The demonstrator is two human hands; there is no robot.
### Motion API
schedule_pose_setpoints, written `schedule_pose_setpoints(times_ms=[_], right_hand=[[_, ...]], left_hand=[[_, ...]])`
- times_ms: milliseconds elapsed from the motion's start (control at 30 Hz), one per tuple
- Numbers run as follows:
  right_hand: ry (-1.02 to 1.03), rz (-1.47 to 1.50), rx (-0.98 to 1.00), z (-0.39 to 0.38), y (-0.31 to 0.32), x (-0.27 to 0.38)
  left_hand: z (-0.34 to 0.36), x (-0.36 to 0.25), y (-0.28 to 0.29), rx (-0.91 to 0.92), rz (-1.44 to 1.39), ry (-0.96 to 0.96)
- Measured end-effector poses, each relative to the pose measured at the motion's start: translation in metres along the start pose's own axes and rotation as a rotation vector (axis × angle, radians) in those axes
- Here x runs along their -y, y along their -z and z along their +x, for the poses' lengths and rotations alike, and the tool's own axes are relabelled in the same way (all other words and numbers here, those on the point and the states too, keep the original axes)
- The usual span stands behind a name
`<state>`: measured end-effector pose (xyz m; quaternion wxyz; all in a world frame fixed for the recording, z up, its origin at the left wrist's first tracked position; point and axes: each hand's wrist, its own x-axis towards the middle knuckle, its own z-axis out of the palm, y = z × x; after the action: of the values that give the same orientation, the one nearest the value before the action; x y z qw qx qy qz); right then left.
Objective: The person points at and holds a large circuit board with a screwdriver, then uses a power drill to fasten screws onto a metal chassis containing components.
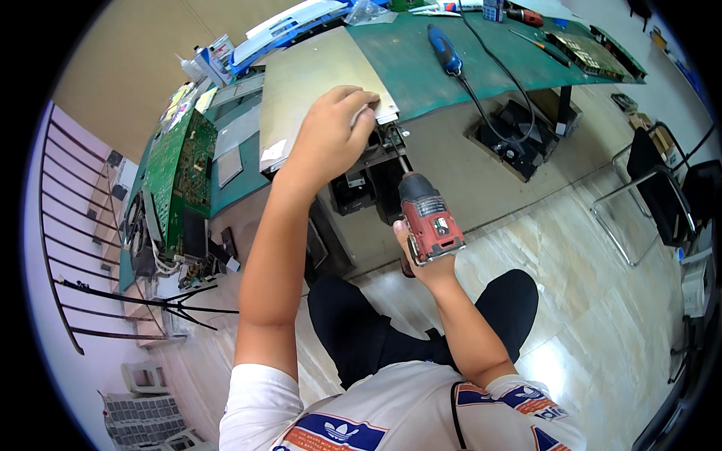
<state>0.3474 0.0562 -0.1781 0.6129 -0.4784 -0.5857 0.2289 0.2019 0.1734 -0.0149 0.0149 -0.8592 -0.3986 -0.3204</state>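
A flat, pale metal case (pixel 312 64) lies at the front edge of the table. My left hand (pixel 335 131) rests on its near right part, with bent fingers and thumb closed at the corner. In my right hand (pixel 421 259) is a red and black cordless power screwdriver (pixel 430 218), gripped by its handle. Its long bit points up and away, toward the case's near right edge below my left fingers. The tip is hard to make out there, so I cannot tell whether it touches a screw.
A green mat (pixel 398 56) covers the table. Right of the case lies a blue-handled tool (pixel 445 51) with a dark cable hanging over the edge. Circuit boards (pixel 179 161) stand at the left. Dark parts (pixel 515 131) sit under the table, and a black chair (pixel 647 184) stands at right.
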Motion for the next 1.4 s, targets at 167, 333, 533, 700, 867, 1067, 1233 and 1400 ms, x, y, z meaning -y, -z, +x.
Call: schedule_pose_setpoints(times_ms=[167,333,533,700,867,1067,1233,1400], right_hand=[[0.005,0.037,-0.011,-0.006,-0.004,-0.006],[0.025,0.029,-0.002,-0.008,-0.002,-0.011],[-0.029,0.101,0.009,-0.011,-0.001,0.0],[0.152,-0.142,0.038,-0.009,0.003,-0.023],[0.042,0.021,0.0,-0.012,0.0,-0.024],[0.03,0.012,0.02,-0.016,0.006,-0.022],[0.036,-0.006,0.041,-0.017,0.012,-0.019],[0.087,-0.018,0.092,-0.019,0.024,-0.007]], left_hand=[[-0.009,0.004,0.002,-0.149,0.005,-0.137],[-0.016,-0.001,-0.003,-0.211,0.032,-0.212],[-0.023,-0.006,0.0,-0.224,0.024,-0.236],[-0.021,-0.002,0.0,-0.264,-0.085,-0.226],[-0.017,-0.003,-0.002,-0.283,-0.089,-0.211],[-0.022,-0.002,-0.004,-0.393,-0.027,-0.313],[-0.066,-0.029,-0.029,-0.548,-0.228,-0.144],[-0.111,-0.04,-0.086,-0.184,-1.544,0.896]])
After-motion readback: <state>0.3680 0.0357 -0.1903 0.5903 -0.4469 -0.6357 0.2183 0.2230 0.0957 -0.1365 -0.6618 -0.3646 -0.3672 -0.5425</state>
